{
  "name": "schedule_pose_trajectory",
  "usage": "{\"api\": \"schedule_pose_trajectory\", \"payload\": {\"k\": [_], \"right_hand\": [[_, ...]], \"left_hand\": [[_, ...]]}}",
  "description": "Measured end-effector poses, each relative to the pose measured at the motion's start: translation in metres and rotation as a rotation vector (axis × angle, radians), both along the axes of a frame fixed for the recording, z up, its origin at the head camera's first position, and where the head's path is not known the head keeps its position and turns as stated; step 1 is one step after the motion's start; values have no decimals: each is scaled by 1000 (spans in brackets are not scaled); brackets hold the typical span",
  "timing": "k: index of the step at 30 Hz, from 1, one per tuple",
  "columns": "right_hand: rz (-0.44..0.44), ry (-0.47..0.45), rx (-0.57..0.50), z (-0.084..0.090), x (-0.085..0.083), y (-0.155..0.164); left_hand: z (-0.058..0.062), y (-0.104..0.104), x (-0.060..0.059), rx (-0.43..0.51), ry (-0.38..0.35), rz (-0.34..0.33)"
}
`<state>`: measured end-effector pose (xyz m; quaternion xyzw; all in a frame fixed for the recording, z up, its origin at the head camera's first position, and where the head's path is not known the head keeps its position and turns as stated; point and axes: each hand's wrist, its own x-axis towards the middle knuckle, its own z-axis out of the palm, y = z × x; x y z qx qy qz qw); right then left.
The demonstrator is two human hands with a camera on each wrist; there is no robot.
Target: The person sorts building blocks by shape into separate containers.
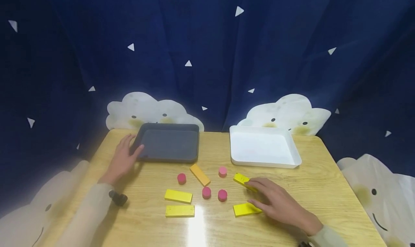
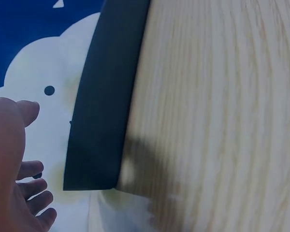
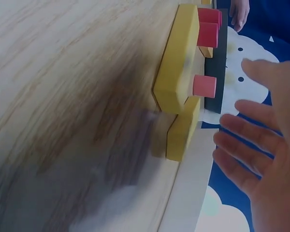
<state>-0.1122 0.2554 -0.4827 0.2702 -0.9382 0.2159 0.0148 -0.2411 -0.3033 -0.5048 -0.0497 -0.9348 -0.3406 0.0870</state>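
My left hand [image 1: 122, 159] is at the left end of a dark grey tray [image 1: 168, 143], thumb and fingers spread. The left wrist view shows those fingers beside the tray's wall [image 2: 105, 101], holding nothing; whether they touch it I cannot tell. My right hand [image 1: 278, 203] hovers over two yellow blocks, an upper yellow block [image 1: 240, 178] and a lower yellow block [image 1: 244, 210], and partly hides both. In the right wrist view the fingers of the right hand [image 3: 275, 145] are apart from the blocks, with nothing between them.
A white tray [image 1: 262, 146] stands at the back right. Left of centre lie a yellow block [image 1: 178, 195] and another yellow block [image 1: 179, 211]. An orange block [image 1: 200, 174], several red discs [image 1: 206, 193] and a pink disc [image 1: 222, 171] lie mid-table. A curtain [image 1: 207, 52] hangs behind.
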Motion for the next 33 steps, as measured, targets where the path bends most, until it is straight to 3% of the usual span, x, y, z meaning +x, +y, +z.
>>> {"api": "schedule_pose_trajectory", "payload": {"k": [11, 27, 33], "right_hand": [[-39, 113, 40, -14, -17, -4], [-28, 96, 49, -22, -36, -5], [-13, 90, 57, -23, -38, -7]], "left_hand": [[-9, -3, -6, -25, -6, -4], [-6, 2, -12, -74, -99, -64], [-11, 0, -11, -91, -138, -96]]}}
